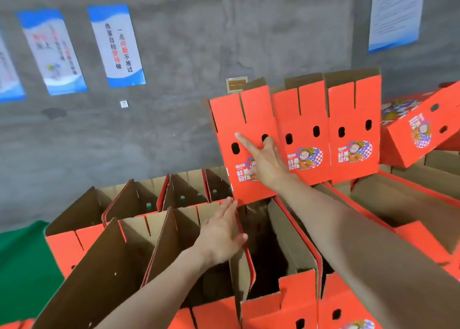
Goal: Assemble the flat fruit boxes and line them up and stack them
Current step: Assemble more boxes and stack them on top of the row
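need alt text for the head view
A person's right hand touches the leftmost upright red box, one of three before a grey wall, while the left hand rests flat on an open box's flap below.

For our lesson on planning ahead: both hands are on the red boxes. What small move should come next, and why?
Probably nudge the leftmost top box upright, snug against its two neighbours. It leans out of line with them; the right hand presses open on its front, and the left hand rests flat on the row below.
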Demonstrator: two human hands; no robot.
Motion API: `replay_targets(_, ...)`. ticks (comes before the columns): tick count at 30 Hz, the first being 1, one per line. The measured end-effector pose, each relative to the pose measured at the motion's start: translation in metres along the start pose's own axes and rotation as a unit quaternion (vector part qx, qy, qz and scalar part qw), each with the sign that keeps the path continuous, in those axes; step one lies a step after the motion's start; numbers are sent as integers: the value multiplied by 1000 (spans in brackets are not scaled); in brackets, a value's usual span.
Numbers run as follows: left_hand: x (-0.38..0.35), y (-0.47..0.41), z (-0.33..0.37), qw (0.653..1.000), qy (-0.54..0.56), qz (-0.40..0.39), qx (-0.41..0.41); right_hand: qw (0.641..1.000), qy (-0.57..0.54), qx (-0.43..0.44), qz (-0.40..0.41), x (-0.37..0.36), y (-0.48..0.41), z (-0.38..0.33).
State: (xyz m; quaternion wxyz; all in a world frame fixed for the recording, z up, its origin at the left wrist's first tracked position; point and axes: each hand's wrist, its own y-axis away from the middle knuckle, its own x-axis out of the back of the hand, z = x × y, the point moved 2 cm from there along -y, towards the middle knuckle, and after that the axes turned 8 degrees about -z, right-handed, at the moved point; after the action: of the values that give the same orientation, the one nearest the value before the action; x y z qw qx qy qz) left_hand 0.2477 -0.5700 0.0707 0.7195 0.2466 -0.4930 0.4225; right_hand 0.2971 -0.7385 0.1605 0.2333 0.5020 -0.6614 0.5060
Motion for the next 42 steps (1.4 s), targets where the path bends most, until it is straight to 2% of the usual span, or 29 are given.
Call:
replay_targets(2,-3,-10,6,999,22,-41,4,1000,12,-5,13,9,-4,13)
replay_targets(4,-7,-15,9,998,-9,-64,2,1000,13,-11,22,20,-8,29)
replay_targets(8,-10,-18,7,991,-133,-25,24,997,53,-28,41,36,-12,58)
replay_targets(18,-7,-14,-1,994,-109,-6,30,974,162,-135,89,27,0,95)
replay_targets(24,-7,-8,-3,996,-83,9,31,972,121,-177,95,17,4,84)
replay_targets(28,-8,-6,0,998,-55,10,25,970,84,-187,128,14,7,67)
replay_targets(30,-9,-4,1,999,-39,12,21,969,124,-128,169,16,7,55)
replay_targets(31,-10,-3,0,999,-33,14,19,971,165,-70,160,15,5,48)
replay_targets(33,-9,-1,0,999,-21,21,14,959,269,24,81,5,1,40)
replay_targets(35,-7,1,0,999,-15,29,5,946,323,-3,13,0,0,41)
replay_targets(38,-2,9,-1,999,-5,41,-14,948,302,-97,-11,0,5,37)
replay_targets(40,2,17,-2,998,10,58,-30,961,261,-94,-19,1,12,26)
replay_targets(42,12,29,-6,995,15,89,-36,980,194,-47,-1,0,22,11)
